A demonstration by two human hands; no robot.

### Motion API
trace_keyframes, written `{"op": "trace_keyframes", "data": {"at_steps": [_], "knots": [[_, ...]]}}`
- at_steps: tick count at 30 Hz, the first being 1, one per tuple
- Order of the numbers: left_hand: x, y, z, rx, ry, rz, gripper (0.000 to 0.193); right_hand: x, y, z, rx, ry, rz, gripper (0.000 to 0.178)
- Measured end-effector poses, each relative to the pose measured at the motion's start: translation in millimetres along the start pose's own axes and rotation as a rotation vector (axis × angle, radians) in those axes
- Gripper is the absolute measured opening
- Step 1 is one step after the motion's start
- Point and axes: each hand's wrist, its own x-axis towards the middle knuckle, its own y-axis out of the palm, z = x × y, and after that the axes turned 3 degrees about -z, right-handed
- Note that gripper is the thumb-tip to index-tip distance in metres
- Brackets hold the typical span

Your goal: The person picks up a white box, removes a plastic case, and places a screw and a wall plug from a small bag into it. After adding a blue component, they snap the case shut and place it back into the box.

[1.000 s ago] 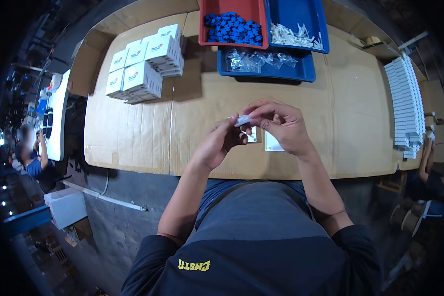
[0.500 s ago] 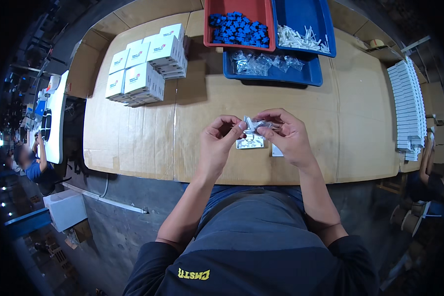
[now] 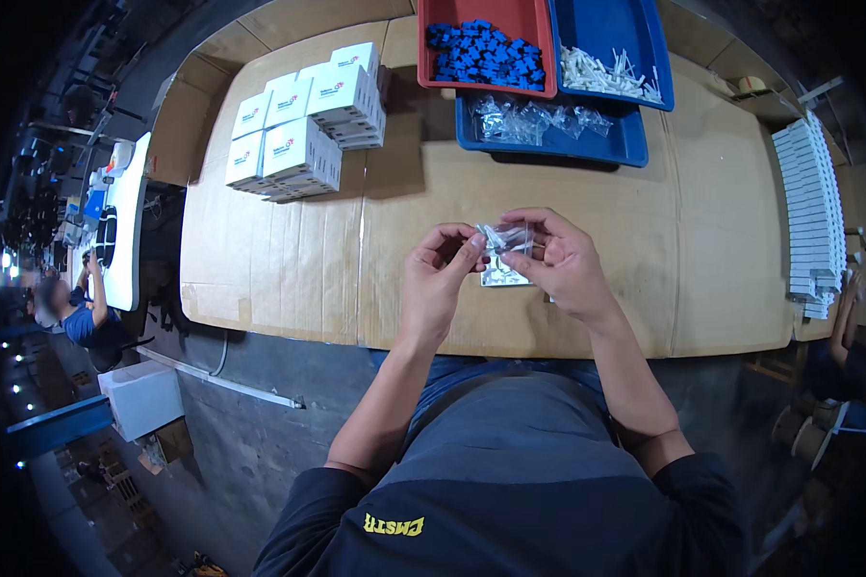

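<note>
Between my two hands, low over the table, is a small clear plastic bag (image 3: 510, 234) with slim white pieces showing in it. My left hand (image 3: 437, 281) pinches its left side between thumb and fingertips. On the other side, the thumb and bent fingers of my right hand (image 3: 570, 269) are closed on the bag. A flat white piece (image 3: 504, 278) lies on the cardboard just below the bag, partly covered by it. What the bag holds in full is hidden by glare and fingers.
Far ahead sit a red tray (image 3: 486, 89) of blue parts, a blue tray (image 3: 668, 60) of white pins and a lower blue tray (image 3: 587, 154) of clear bags. White boxes (image 3: 293, 154) are stacked at left, and a white stack (image 3: 806, 212) lines the right edge. Other people work beyond both sides.
The whole scene has shifted rightward in the picture. My hands have drawn slightly closer together, and the bag looks more spread out. A second white piece under my right hand is now mostly hidden.
</note>
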Motion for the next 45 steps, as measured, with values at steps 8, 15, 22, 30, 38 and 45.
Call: {"op": "trace_keyframes", "data": {"at_steps": [8,15,22,30,38,45], "knots": [[-2.4,12.5,9.8,-0.064,0.084,0.048,0.019,-0.2,-7.8,-1.6,0.009,0.063,-0.067,0.038],[-5.5,22.0,5.3,0.188,0.147,0.153,0.034,-3.6,-21.0,7.2,0.037,0.093,-0.082,0.042],[-2.9,24.9,5.3,0.218,0.131,0.119,0.026,-0.9,-26.0,17.7,-0.079,0.03,-0.094,0.041],[-2.2,17.1,13.9,0.29,0.233,0.046,0.024,1.5,-20.3,15.5,-0.081,0.147,-0.109,0.04],[-8.8,6.9,7.4,0.445,0.248,0.128,0.03,-6.0,-13.0,5.6,0.057,0.097,-0.118,0.03],[-10.2,2.5,-6.4,0.506,0.266,0.164,0.03,-15.1,-12.3,12.1,-0.105,0.045,-0.04,0.024]]}}
